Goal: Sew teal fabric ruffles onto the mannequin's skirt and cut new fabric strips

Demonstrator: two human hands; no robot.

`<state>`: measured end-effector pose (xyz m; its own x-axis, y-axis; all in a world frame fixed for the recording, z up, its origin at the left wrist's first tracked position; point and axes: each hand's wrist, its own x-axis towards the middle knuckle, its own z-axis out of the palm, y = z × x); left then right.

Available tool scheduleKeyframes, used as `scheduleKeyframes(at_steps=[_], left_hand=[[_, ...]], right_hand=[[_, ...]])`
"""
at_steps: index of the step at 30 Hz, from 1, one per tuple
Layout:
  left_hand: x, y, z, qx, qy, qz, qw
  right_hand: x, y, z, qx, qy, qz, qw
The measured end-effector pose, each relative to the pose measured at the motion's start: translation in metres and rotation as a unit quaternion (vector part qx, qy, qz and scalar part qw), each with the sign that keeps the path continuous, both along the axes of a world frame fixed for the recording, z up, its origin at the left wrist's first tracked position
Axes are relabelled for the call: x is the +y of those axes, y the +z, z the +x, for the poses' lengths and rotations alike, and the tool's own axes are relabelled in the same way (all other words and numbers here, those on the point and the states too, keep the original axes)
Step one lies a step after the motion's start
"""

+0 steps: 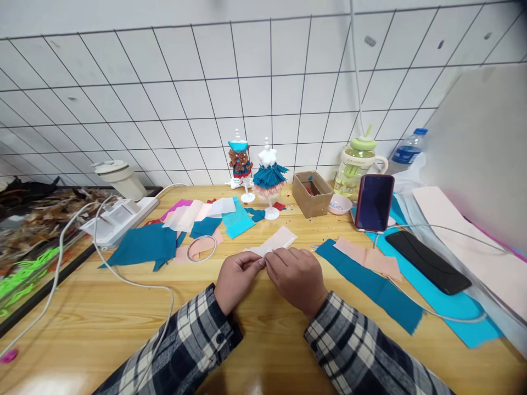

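Observation:
Both of my hands meet over the middle of the table, pinching a pale pink strip of crepe paper or thin cloth [279, 239]. My left hand [237, 278] grips its near edge between thumb and fingers. Right beside it, my right hand [297, 277] has its fingers curled over the same strip, hiding part of it. Beyond the hands stands a small white mannequin [267, 159] wearing a ruffled teal and pink skirt [269, 178]. To its left is a second mannequin [240, 164] dressed in blue, brown and red.
Teal sheets [144, 244] and a white ring [201, 248] lie left. A cardboard box [312, 195], a pink dish [340, 204], a propped phone [374, 203] and a drink jug [349, 173] stand back right. A black case [428, 260] and cables lie right; a power strip [123, 216] sits left.

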<state>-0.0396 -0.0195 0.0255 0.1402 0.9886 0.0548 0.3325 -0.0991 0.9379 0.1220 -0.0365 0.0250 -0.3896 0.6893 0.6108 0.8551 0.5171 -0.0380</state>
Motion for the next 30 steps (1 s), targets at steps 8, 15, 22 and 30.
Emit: scheduleKeyframes(at_steps=[8,15,22,30], left_hand=[[-0.0047,0.0042,0.0048,0.025,0.014,0.009,1.0],[-0.0059,0.0057,0.0038,0.069,0.019,0.036,0.997],[-0.0045,0.003,0.0017,0.1,0.009,0.061,0.993],[-0.0051,0.0033,0.0009,0.114,-0.016,0.1,0.988]], right_hand=[[-0.002,-0.0055,-0.0077,0.143,-0.032,-0.085,0.986],[-0.0003,-0.0067,-0.0091,0.291,-0.025,-0.18,0.939],[0.0034,-0.0086,-0.0084,0.365,-0.026,-0.233,0.901],[0.0041,-0.0101,-0.0098,0.424,-0.022,-0.297,0.855]])
